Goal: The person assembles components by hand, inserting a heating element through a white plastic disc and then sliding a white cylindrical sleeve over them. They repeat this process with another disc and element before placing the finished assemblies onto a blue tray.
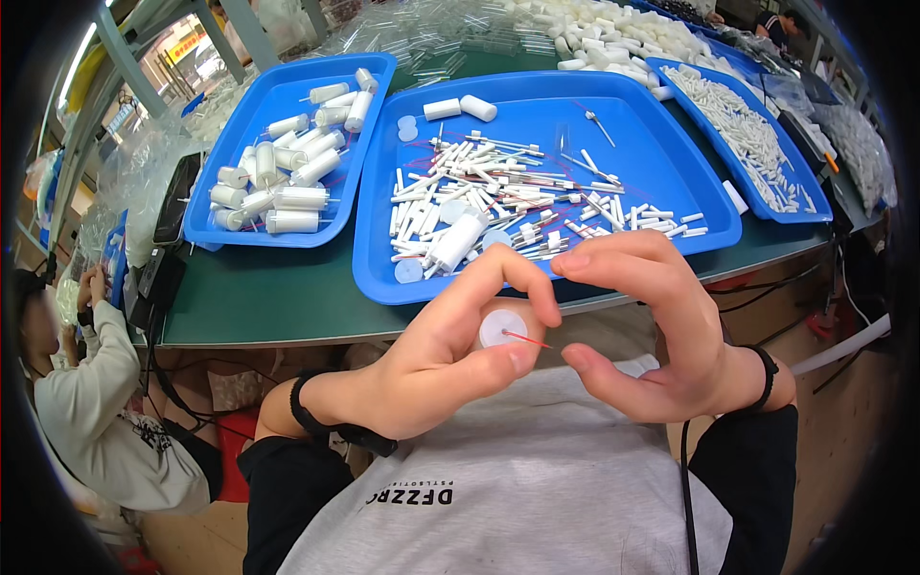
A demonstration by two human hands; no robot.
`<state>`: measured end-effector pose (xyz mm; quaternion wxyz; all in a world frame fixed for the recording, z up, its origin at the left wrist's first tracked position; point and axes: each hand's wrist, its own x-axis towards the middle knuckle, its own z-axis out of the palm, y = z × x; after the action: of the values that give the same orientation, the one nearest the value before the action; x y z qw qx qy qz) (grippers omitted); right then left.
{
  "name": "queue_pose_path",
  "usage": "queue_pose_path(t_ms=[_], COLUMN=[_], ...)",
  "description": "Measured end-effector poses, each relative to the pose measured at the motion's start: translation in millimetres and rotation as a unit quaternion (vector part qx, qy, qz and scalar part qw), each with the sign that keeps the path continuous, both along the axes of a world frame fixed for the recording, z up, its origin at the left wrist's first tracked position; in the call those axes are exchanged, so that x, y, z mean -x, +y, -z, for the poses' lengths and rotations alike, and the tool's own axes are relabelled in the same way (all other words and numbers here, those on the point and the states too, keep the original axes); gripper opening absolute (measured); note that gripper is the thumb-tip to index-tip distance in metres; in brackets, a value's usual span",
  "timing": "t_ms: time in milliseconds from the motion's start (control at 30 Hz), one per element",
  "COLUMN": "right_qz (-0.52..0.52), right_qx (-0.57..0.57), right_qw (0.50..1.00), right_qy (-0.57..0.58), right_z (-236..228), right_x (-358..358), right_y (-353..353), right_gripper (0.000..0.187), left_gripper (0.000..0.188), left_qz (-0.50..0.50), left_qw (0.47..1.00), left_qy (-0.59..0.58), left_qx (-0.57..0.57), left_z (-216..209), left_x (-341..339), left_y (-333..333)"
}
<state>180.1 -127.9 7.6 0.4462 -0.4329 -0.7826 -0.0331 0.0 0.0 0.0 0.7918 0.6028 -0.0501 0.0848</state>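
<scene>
My left hand [450, 345] is closed around a white cylinder [500, 328], its round end turned up between thumb and fingers. A thin red straw [529, 339] sticks out from the middle of that end, pointing right. Just beyond it, my right hand [661, 321] is curved with thumb and fingers apart and nothing between them. Both hands are in front of a large blue tray [661, 115], which holds a pile of small white tubes [489, 182], red straws, clear discs [408, 271] and a few white cylinders [460, 240].
At the left, a second blue tray [220, 115] holds several finished-looking white cylinders [292, 220]. Another blue tray [810, 192] at the right holds small white tubes [738, 125]. White cylinders [623, 48] and clear tubes [431, 43] heap at the back. A co-worker [86, 422] sits at the left.
</scene>
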Motion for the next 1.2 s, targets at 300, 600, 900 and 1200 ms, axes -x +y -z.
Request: queue_pose_path(t_ms=[300,600,900,1200], right_qz=[0.014,0.025,-0.019,-0.033], right_qx=[0.021,0.019,0.130,0.129], right_qw=[1.000,0.999,0.988,0.984], right_qy=[-0.013,-0.009,0.082,0.115], right_z=[-3.3,-4.3,-6.7,-4.7], right_x=[-1.5,-2.5,-2.5,1.9], right_y=[-2.7,-2.2,-5.9,-6.4], right_gripper=[0.055,0.049,0.039,0.031], left_gripper=[0.029,0.030,0.018,0.019], left_qz=[0.022,0.050,0.038,0.031], left_qw=[0.997,0.997,0.992,0.998], left_qy=[-0.005,0.002,-0.047,-0.003], left_qx=[0.072,0.059,0.115,0.050], left_z=[-1.1,-7.2,2.9,-0.1], left_x=[4.3,-5.5,-3.4,2.3], left_y=[2.4,-2.2,-8.6,-3.1])
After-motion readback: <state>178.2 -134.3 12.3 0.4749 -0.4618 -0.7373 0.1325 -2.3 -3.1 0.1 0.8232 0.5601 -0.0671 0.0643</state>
